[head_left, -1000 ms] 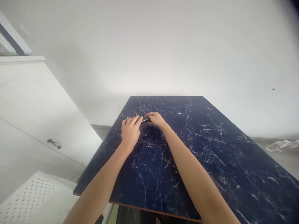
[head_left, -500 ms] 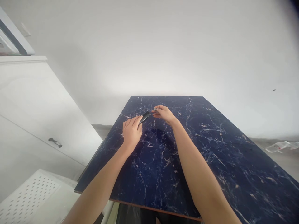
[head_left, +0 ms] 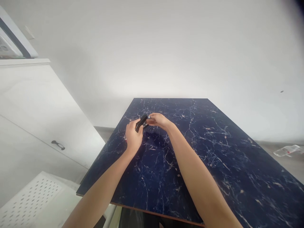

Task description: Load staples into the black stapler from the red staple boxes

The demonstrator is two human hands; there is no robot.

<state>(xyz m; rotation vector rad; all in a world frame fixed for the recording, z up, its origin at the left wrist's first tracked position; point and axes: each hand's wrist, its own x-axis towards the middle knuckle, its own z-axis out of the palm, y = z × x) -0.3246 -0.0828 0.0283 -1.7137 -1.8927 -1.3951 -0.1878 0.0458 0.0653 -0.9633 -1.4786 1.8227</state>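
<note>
My left hand [head_left: 134, 134] is closed round a black oblong object [head_left: 142, 121], fingers over its far side and thumb on the near side. A small metallic-looking part shows along the object's lower right side, too small to make out. Close against its right end is my right hand [head_left: 158, 120], pinching a small pale silvery piece [head_left: 149, 117] between thumb and fingers. Both hands are above the far half of a dark blue marbled table [head_left: 156, 177]. Whether the piece touches the black object, I cannot tell.
A white cabinet [head_left: 47, 104] with a dark handle [head_left: 58, 145] stands at the left. Below it is a white perforated surface [head_left: 30, 196]. Behind the table rises a pale wall [head_left: 171, 57]. Clear crumpled plastic [head_left: 288, 150] lies beyond the table's right edge.
My right hand has moved left and slightly down, bringing the small piece up to the black object. The left hand has turned the object, so more of its side shows.
</note>
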